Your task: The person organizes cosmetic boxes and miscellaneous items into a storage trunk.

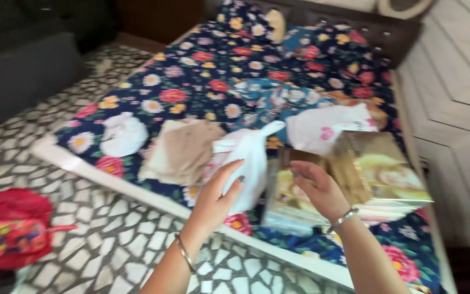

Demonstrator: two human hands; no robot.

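Note:
My left hand (218, 196) hovers with fingers spread just over a white plastic bag (251, 158) that lies on the floral bed sheet (191, 76); whether it touches the bag I cannot tell. My right hand (319, 190) is open above a flat golden box (284, 201), fingers curled loosely, holding nothing. A second golden box (379, 169) rests to the right, partly over the first. Both wrists wear thin bangles.
Folded beige cloth (183, 149), a small white bundle (122, 135) and a white bag with a pink mark (322, 128) lie on the bed. A red backpack (9, 228) sits on the mosaic floor at left. A white panelled wall (458, 81) runs along the right.

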